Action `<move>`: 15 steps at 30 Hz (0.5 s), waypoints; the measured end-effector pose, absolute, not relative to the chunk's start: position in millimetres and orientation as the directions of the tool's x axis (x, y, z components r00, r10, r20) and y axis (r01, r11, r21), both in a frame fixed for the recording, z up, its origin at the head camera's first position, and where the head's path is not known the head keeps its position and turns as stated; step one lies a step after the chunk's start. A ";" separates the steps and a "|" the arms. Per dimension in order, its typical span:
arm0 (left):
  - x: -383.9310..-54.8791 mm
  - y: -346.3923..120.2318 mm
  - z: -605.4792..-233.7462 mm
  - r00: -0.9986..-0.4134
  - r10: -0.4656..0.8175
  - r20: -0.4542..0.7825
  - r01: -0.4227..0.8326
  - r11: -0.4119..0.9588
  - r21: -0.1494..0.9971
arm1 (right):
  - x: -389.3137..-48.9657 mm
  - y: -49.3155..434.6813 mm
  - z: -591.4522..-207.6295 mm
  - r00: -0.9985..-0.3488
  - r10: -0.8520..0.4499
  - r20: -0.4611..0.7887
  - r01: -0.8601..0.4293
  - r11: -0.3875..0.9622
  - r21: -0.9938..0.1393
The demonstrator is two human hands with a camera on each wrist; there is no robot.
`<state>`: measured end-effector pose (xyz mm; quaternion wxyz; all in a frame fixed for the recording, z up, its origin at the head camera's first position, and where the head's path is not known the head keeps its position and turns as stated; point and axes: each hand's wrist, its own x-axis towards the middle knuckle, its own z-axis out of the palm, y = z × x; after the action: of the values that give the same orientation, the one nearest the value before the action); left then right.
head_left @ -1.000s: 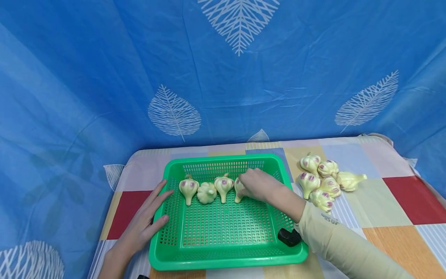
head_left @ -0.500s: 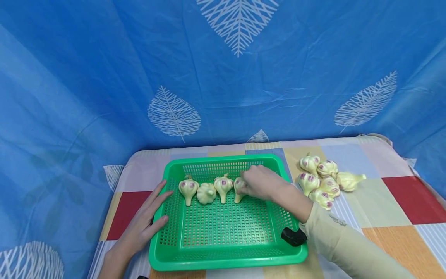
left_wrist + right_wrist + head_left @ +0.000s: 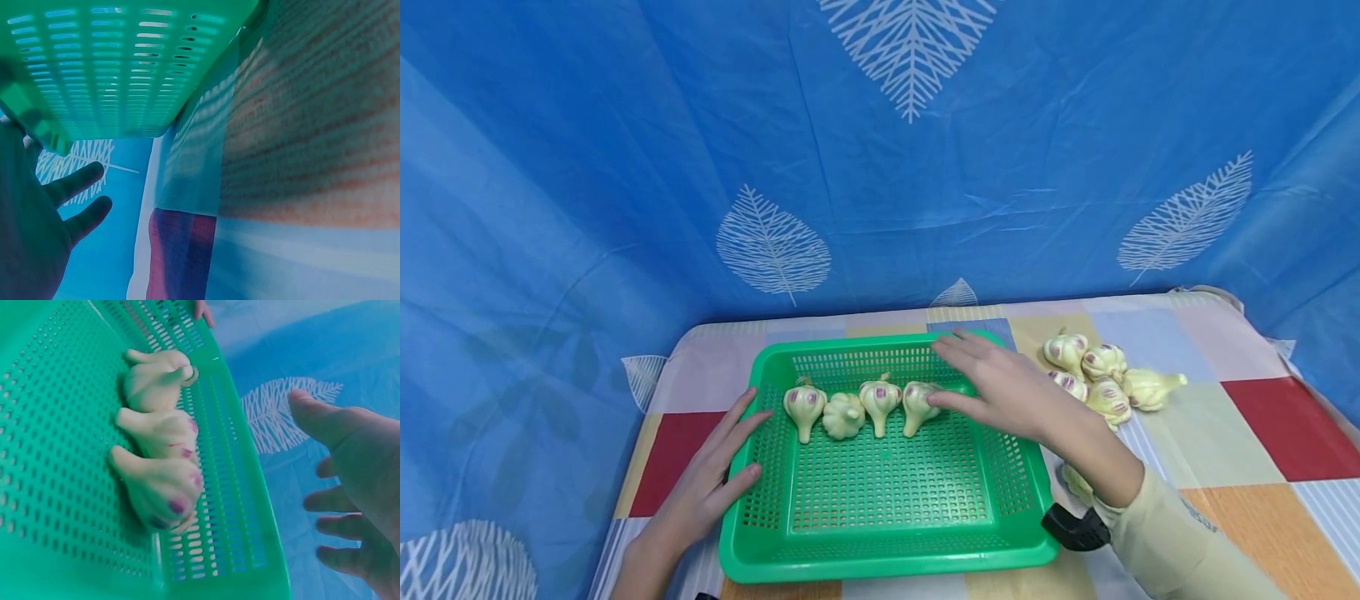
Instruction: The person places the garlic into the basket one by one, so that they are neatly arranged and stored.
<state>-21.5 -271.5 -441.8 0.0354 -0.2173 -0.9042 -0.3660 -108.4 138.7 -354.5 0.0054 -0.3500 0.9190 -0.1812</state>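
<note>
A green plastic basket stands on the table with a row of garlic bulbs inside along its far side. The rightmost garlic bulb has its stem toward me, beside a purple-marked bulb. My right hand hovers over the basket's right part with fingers spread, holding nothing; the thumb tip overlaps that last bulb in the head view. In the right wrist view the hand shows an empty gap between thumb and fingers. My left hand rests at the basket's left rim, fingers extended.
A pile of garlic bulbs lies on the checked tablecloth right of the basket, partly hidden by my right forearm. A blue curtain with white leaf prints hangs behind the table.
My right hand has let go of the rightmost garlic bulb in the basket, opened its fingers and moved back to the right. My left hand has stayed put.
</note>
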 end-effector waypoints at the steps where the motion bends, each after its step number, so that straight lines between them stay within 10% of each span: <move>1: -21.5 -271.4 -441.9 -0.903 0.367 0.223 0.419 0.639 0.646 | -105.3 142.2 -355.6 -0.765 -0.632 0.124 -0.632 0.701 -0.330; 15: -20.9 -270.7 -443.1 -0.905 0.363 0.220 0.415 0.646 0.641 | -53.5 199.8 -398.9 -0.900 -0.374 0.222 -0.432 0.712 -0.553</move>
<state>-20.9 -270.7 -443.1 0.0358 -0.2145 -0.9064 -0.3622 -53.5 199.8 -398.9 -0.0469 -0.2182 0.9241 -0.3103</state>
